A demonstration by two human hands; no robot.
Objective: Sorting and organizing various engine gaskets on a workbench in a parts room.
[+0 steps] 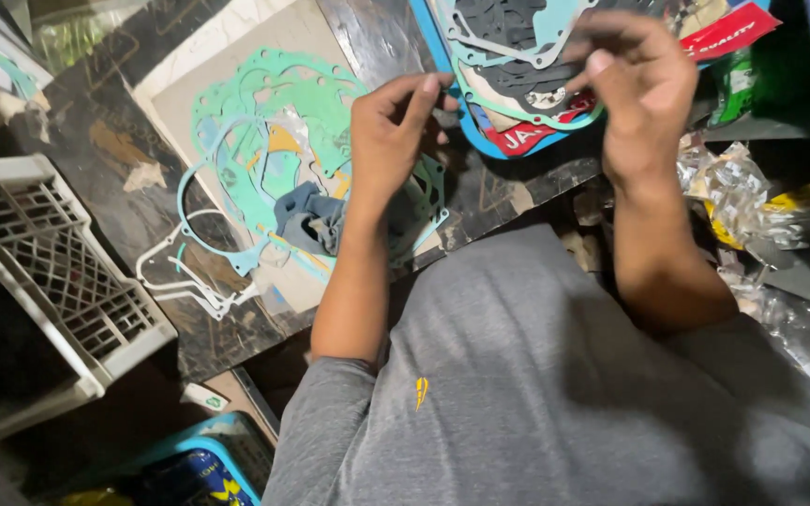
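Left hand point(388, 131): fingers point(421, 94) curled narrow, index and thumb pinched together near a thin dark edge at the fingertips; what is pinched is too thin and blurred to identify with certainty. Right hand point(637, 80): fingers point(600, 62) bent and drawn close together, motion-blurred, raised over the tray; whether they grip anything cannot be told. Both hands are held up above the table point(96, 141), near each other but apart, backs toward the camera. Under the right hand lies a stack of gaskets point(508, 47), thin flat outlines in dark grey and pale teal, resting in a blue tray point(469, 131) with a red printed packet point(728, 28) at its far side. The stack's long axis runs roughly left to right across the view, lying flat. Below and left of the left hand, a large green gasket point(274, 94) lies flat on a beige card point(189, 94), its long axis running diagonally from upper left to lower right; a white gasket outline point(180, 272) lies just beside the card's lower edge, on the dark tabletop. A crumpled grey cloth point(307, 220) sits on the green gasket near the left wrist. A white plastic crate point(49, 262) stands at the left, well apart. Crumpled clear plastic bags point(738, 192) lie to the right of the right forearm. Grey shirt point(564, 394) fills the foreground.
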